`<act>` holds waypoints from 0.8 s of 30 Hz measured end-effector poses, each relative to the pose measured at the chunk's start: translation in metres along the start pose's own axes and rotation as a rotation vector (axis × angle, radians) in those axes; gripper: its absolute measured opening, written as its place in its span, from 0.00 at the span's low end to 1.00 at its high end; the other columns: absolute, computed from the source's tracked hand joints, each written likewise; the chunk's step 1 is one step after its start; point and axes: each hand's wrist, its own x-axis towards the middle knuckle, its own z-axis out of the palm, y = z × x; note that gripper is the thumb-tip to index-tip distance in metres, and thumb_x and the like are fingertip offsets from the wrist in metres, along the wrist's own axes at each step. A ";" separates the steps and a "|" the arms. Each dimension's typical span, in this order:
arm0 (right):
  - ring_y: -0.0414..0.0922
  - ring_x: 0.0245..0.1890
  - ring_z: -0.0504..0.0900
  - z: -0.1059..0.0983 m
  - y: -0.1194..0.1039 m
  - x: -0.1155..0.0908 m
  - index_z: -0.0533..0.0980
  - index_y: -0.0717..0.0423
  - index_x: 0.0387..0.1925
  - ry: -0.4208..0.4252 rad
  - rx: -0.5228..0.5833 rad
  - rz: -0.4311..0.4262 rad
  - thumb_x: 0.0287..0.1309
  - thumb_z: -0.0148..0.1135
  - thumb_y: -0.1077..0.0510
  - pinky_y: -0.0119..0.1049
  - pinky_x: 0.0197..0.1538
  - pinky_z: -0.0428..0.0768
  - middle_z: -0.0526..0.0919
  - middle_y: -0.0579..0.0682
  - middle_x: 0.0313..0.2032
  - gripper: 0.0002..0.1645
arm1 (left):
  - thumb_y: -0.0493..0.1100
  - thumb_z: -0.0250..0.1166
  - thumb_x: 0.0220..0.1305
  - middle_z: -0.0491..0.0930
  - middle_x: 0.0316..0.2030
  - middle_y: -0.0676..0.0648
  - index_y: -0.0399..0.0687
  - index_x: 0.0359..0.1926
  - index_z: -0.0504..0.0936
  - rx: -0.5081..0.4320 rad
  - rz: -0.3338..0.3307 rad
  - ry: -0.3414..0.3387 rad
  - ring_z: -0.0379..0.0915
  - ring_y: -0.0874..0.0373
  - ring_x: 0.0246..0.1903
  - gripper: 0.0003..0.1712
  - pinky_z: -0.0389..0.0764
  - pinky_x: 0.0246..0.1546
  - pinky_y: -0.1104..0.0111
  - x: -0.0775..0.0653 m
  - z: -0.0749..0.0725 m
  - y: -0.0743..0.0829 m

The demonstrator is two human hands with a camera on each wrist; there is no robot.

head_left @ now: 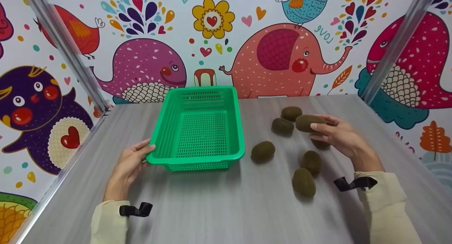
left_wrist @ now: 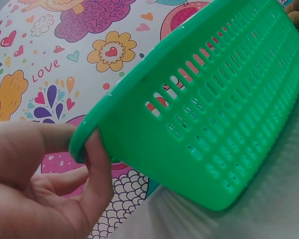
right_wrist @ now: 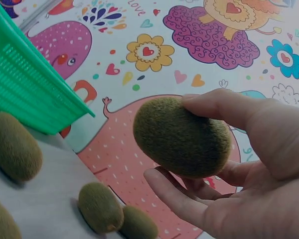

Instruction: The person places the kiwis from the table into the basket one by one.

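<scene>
A green plastic basket (head_left: 201, 161) with slotted walls stands on the table, nothing inside it. My left hand (head_left: 129, 162) pinches its near left corner; in the left wrist view thumb and fingers clasp the rim (left_wrist: 97, 117). A brown fuzzy kiwi (right_wrist: 182, 137) is held between the thumb and fingers of my right hand (head_left: 340, 136), raised over the table at the right. Beneath that hand a kiwi (head_left: 320, 144) is partly hidden. Two kiwis (head_left: 282, 126) lie together just left of it, one kiwi (head_left: 263, 152) sits beside the basket, and two more (head_left: 303, 183) lie nearer me.
The grey wood-grain table (head_left: 226, 212) ends at a wall (head_left: 219, 60) printed with cartoon animals. Metal posts (head_left: 395, 46) rise at the left and right back corners. Each sleeve carries a black wrist mount (head_left: 355, 183).
</scene>
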 end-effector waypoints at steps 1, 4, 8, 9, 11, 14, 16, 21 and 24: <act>0.50 0.65 0.65 0.002 -0.001 0.001 0.58 0.50 0.70 0.000 0.024 -0.005 0.66 0.65 0.50 0.36 0.57 0.83 0.62 0.46 0.63 0.38 | 0.42 0.58 0.74 0.79 0.49 0.55 0.36 0.78 0.51 0.000 0.000 0.000 0.82 0.70 0.42 0.39 0.84 0.42 0.76 0.000 0.000 0.000; 0.50 0.65 0.66 0.008 -0.005 0.005 0.58 0.51 0.71 0.000 0.084 -0.008 0.66 0.65 0.51 0.39 0.56 0.84 0.64 0.46 0.62 0.39 | 0.42 0.59 0.74 0.79 0.47 0.57 0.36 0.78 0.50 0.003 0.000 -0.002 0.82 0.70 0.41 0.40 0.84 0.41 0.76 -0.001 0.000 0.000; 0.51 0.68 0.64 0.015 -0.008 0.011 0.54 0.50 0.74 0.007 0.183 0.015 0.66 0.65 0.51 0.42 0.57 0.84 0.65 0.46 0.63 0.43 | 0.43 0.59 0.74 0.80 0.46 0.57 0.37 0.78 0.51 -0.001 0.001 -0.003 0.82 0.70 0.41 0.40 0.84 0.41 0.76 0.000 0.000 0.000; 0.52 0.69 0.63 0.017 -0.009 0.012 0.52 0.49 0.75 0.012 0.212 0.023 0.66 0.65 0.51 0.43 0.57 0.84 0.65 0.46 0.63 0.44 | 0.43 0.59 0.74 0.80 0.46 0.58 0.37 0.78 0.51 -0.002 0.002 -0.002 0.82 0.70 0.41 0.40 0.84 0.41 0.76 0.000 0.000 0.000; 0.52 0.71 0.62 0.020 -0.010 0.016 0.50 0.48 0.75 0.019 0.267 0.039 0.65 0.66 0.51 0.45 0.59 0.82 0.65 0.46 0.63 0.47 | 0.43 0.58 0.74 0.81 0.46 0.57 0.37 0.78 0.51 -0.006 0.003 -0.004 0.82 0.70 0.41 0.40 0.84 0.41 0.76 0.000 0.000 0.000; 0.50 0.71 0.63 0.026 -0.009 0.021 0.51 0.45 0.72 0.034 0.328 0.059 0.63 0.68 0.50 0.47 0.61 0.80 0.66 0.45 0.63 0.45 | 0.43 0.58 0.74 0.81 0.46 0.57 0.36 0.78 0.49 -0.015 0.005 -0.010 0.83 0.70 0.41 0.40 0.84 0.41 0.76 0.000 0.000 -0.001; 0.49 0.71 0.65 0.029 -0.008 0.026 0.55 0.45 0.69 0.034 0.358 0.061 0.63 0.68 0.50 0.48 0.63 0.79 0.67 0.45 0.63 0.41 | 0.42 0.58 0.75 0.81 0.47 0.56 0.36 0.78 0.49 -0.019 0.007 -0.013 0.83 0.69 0.41 0.40 0.84 0.41 0.75 0.000 0.000 -0.001; 0.48 0.69 0.68 0.038 -0.007 0.036 0.61 0.45 0.65 0.046 0.428 0.065 0.61 0.69 0.49 0.48 0.65 0.78 0.69 0.44 0.63 0.36 | 0.42 0.58 0.75 0.81 0.48 0.55 0.36 0.78 0.50 -0.032 0.010 -0.013 0.83 0.69 0.42 0.40 0.84 0.42 0.75 0.000 0.000 -0.002; 0.48 0.69 0.67 0.045 -0.007 0.041 0.58 0.44 0.68 0.069 0.454 0.062 0.59 0.71 0.49 0.49 0.66 0.76 0.68 0.43 0.63 0.42 | 0.42 0.58 0.75 0.80 0.48 0.55 0.35 0.78 0.49 -0.035 0.010 -0.014 0.83 0.69 0.42 0.40 0.84 0.42 0.75 0.000 0.000 -0.003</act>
